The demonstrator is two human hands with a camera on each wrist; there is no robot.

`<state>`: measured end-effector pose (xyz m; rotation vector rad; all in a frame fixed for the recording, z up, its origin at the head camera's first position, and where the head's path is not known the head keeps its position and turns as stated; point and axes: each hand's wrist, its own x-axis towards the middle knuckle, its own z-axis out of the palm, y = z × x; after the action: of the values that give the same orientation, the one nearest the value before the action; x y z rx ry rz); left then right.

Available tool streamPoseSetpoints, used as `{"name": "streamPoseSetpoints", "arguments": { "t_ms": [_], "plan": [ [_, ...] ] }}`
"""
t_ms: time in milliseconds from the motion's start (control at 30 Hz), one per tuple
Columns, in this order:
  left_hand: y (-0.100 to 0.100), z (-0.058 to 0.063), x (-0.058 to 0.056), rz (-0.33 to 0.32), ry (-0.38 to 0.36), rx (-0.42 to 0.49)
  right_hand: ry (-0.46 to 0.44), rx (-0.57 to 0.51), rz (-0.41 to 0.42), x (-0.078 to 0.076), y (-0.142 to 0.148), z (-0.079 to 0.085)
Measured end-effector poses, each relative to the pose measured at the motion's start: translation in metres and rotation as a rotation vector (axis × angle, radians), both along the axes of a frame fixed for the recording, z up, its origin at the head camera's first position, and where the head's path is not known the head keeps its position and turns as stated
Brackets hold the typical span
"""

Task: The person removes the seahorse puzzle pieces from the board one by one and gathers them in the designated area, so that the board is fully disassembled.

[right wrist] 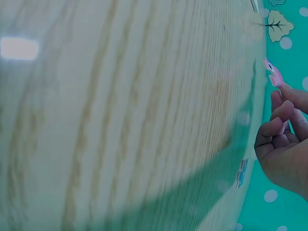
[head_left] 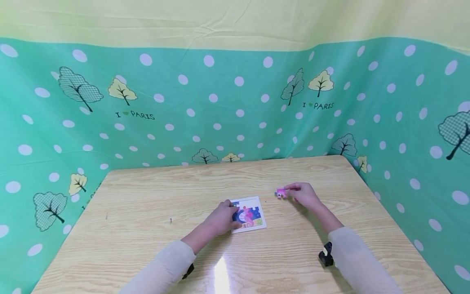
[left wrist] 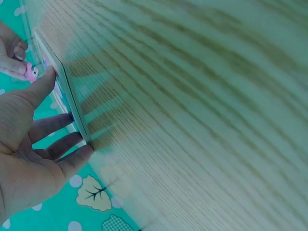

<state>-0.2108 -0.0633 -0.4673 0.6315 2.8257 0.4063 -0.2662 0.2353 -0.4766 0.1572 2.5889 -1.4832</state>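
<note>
A small white-framed jigsaw puzzle board [head_left: 250,223] lies on the wooden table, with a pink figure on dark blue and a white bare strip near its top. My left hand [head_left: 222,217] rests on its left side, thumb and fingertips spread along the edge; in the left wrist view the fingers [left wrist: 52,126] are fairly straight against the rim. To the right of the board, my right hand [head_left: 303,194] pinches a pink puzzle piece [head_left: 280,193] with a printed eye. In the right wrist view, thumb and forefinger hold the end of the piece [right wrist: 273,73].
The light wood table [head_left: 147,204] carries a bright glare patch in front of the board. A green dotted curtain [head_left: 220,110] with printed trees hangs behind the table and along both sides. Black straps or devices [head_left: 326,254] show at the wrists.
</note>
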Motion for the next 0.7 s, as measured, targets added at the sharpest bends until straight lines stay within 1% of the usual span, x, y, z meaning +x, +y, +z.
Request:
{"name": "streamPoseSetpoints", "arguments": {
  "t_ms": [267,500,700],
  "plan": [
    [0.0,0.001,0.001,0.012,-0.011,0.009,-0.002,0.024,-0.019,-0.001,0.005,0.0],
    [0.0,-0.002,0.0,0.006,0.001,-0.004,-0.011,0.035,-0.033,-0.002,0.012,-0.001],
    [0.001,-0.002,-0.001,0.007,0.004,-0.006,-0.016,0.034,-0.023,-0.003,0.018,-0.001]
  ]
}}
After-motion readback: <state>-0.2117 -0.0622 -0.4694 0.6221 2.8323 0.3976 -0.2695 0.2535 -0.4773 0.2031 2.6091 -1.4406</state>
